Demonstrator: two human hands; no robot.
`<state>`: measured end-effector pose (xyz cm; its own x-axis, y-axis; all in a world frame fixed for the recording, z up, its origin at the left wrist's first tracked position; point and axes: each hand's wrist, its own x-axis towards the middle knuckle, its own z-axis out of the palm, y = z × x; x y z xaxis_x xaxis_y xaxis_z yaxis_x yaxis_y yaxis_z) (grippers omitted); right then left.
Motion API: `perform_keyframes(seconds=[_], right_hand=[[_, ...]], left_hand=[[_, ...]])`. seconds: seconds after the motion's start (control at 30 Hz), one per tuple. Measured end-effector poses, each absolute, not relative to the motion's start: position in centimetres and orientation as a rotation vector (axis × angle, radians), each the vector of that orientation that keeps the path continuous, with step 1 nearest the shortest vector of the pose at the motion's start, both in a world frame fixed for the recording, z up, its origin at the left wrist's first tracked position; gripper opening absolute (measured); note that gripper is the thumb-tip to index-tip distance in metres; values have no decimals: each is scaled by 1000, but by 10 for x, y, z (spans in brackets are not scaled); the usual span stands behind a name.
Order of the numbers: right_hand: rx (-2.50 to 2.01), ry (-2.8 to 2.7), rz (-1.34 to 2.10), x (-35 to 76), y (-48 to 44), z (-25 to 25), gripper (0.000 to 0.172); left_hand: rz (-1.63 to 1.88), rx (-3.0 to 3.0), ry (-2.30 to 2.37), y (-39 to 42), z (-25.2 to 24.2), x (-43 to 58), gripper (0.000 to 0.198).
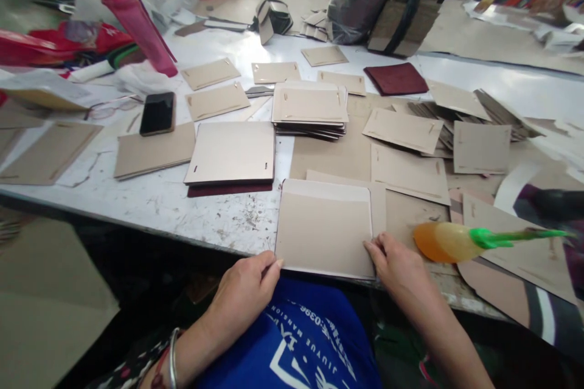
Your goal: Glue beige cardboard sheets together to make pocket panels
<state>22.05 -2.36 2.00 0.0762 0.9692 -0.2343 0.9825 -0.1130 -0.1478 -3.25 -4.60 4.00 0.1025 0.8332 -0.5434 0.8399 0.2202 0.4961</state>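
A beige rectangular panel (325,231) with a pale rim lies flat at the table's front edge. Its lower left corner is pinched between the thumb and fingers of my left hand (253,282). On the opposite side, my right hand (387,255) grips the panel's right edge near the bottom. Another beige sheet (379,206) shows partly from beneath it. Left of the panel sits a stack of larger panels (232,152) with a dark red layer at the bottom. Close to my right hand lies a squeeze bottle (449,242) of orange-yellow liquid with a green nozzle.
Behind the panel stands a pile of smaller panels (310,103). A phone (157,113) rests on beige sheets (152,149) at left. Loose panels (410,173) and a dark red folded piece (396,78) lie at right. A pink case (137,27) leans at far left.
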Motion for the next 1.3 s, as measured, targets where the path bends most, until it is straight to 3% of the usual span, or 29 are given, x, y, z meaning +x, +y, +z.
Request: perform_keyframes(seconds=[0.9,1.0,1.17,1.3], right_hand=[[2333,2102,-369,217,-27,18,16],[2321,2117,-400,220,-27,17,13],[2300,2168,-421,225,-26,9,14],[2321,2181,-361,224,-27,3,17]], left_hand=[[-117,1760,1748,-51,29,-34,31],[90,2006,1787,-55,15,-41,29],[743,2531,1649,-52,-2,-47,23],[677,2759,1518,-45,-1,-47,40]])
